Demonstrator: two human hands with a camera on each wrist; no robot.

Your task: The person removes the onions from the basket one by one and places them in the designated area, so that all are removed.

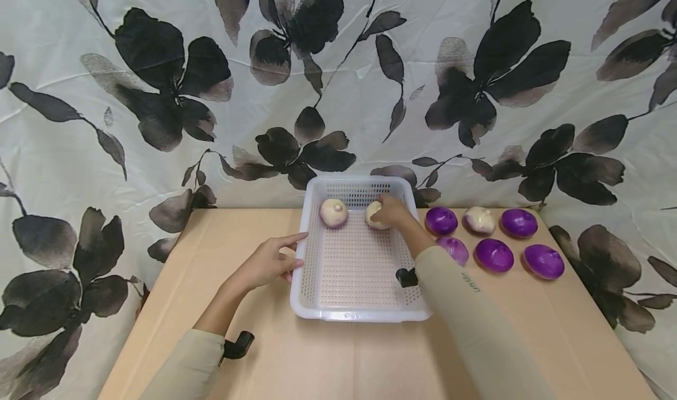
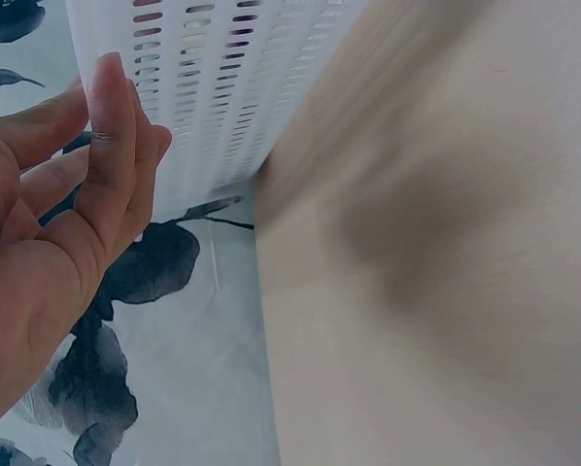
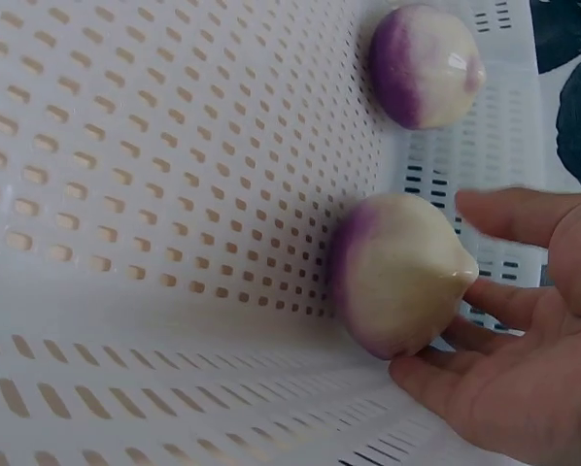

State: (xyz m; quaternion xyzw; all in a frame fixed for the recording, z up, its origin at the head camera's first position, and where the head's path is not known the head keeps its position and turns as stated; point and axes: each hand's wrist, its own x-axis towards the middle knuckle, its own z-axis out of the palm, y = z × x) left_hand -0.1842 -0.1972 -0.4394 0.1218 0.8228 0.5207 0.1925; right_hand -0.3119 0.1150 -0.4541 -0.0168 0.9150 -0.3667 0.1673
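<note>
A white perforated basket (image 1: 357, 315) stands mid-table. Two white-and-purple turnips lie at its far end. My right hand (image 1: 392, 211) reaches in over the right-hand turnip (image 1: 373, 214). In the right wrist view that turnip (image 3: 399, 275) rests on the basket floor (image 3: 154, 194); my hand (image 3: 495, 311) is spread about it, a lower finger touching it and the thumb a little apart. The other turnip (image 3: 425, 66) lies alone to its left (image 1: 334, 212). My left hand (image 1: 280, 258) has straight fingers (image 2: 111, 126) against the basket's left wall (image 2: 222, 87).
Several purple turnips (image 1: 494, 255) and one paler one (image 1: 479, 219) lie in two rows on the wooden table (image 1: 328, 359) right of the basket. A floral cloth (image 1: 158, 94) hangs behind and drapes past the table's edges.
</note>
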